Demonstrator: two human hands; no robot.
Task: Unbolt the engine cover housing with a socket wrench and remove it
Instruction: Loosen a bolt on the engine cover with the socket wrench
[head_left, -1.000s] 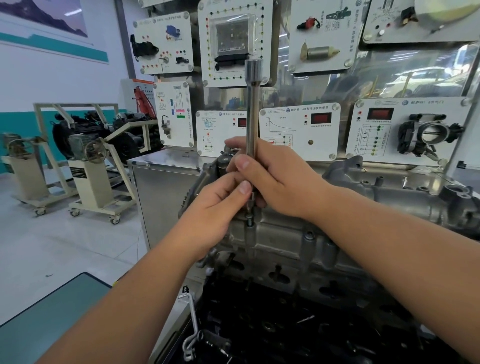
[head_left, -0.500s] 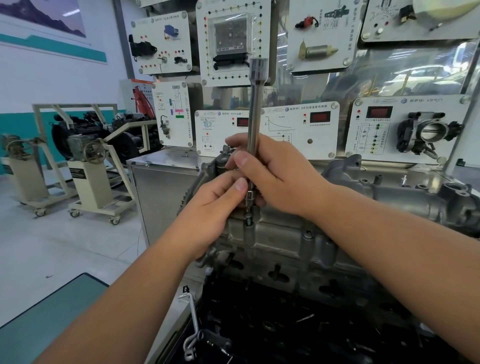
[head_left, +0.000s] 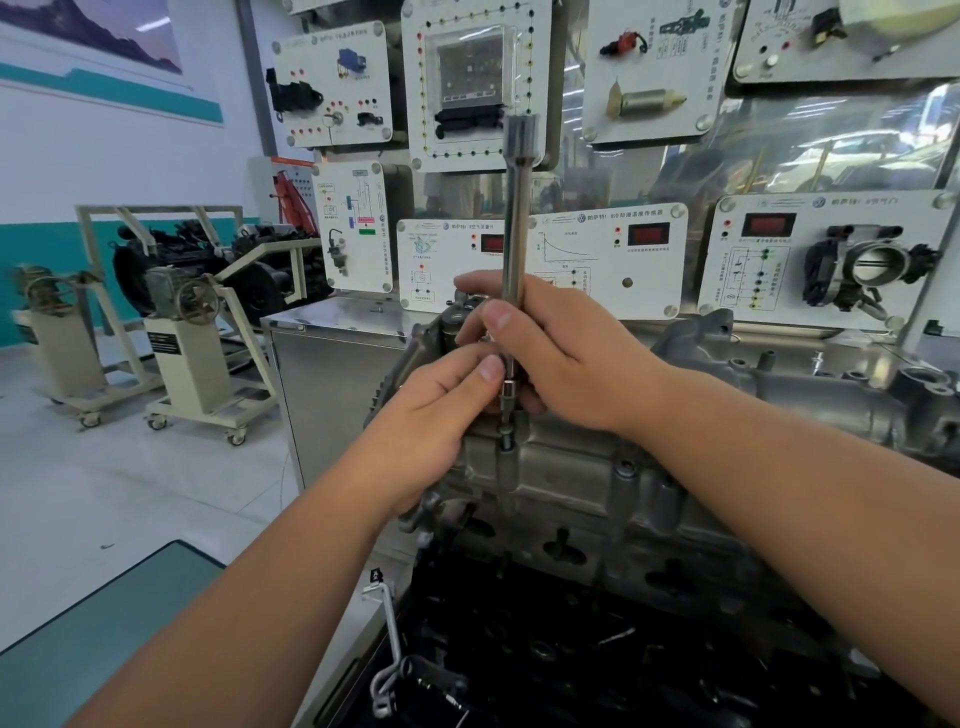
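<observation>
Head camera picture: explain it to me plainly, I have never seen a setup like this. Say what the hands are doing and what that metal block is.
The picture comes from a camera worn on a person's head, looking forward and down at their own two bare hands. No robot is involved. The right hand grips a long upright steel extension bar. The left hand pinches its lower end, where a small socket stands over a bolt. That bolt sits in the grey cast engine cover housing, the metal block. Behind it stand white training panels with car parts mounted on them, such as a throttle body.
</observation>
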